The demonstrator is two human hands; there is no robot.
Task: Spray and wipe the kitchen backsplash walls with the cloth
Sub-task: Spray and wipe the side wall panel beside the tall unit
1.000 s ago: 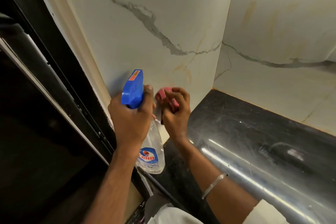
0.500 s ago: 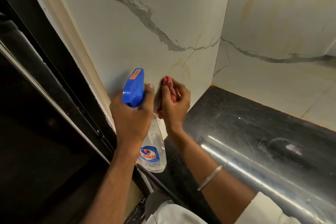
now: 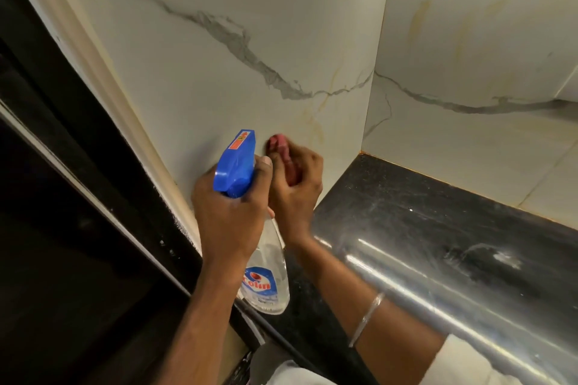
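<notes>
Currently: left hand (image 3: 230,216) clenched round neck of spray bottle (image 3: 266,278), thumb up beside blue trigger head, nozzle facing wall, clear body w/ label hanging below fist. Right hand (image 3: 294,187) has fingers curled round bunched pink cloth (image 3: 280,147), held vs marble-look backsplash (image 3: 250,40) low down, just above black worktop (image 3: 438,228), left of corner. Hands side by side, approx touching. Thin metal bangle (image 3: 367,319) on right forearm.

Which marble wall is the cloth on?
The white marble wall left of the corner, beside the cream trim: the right hand holds the pink cloth against it. The other wall is untouched.
</notes>
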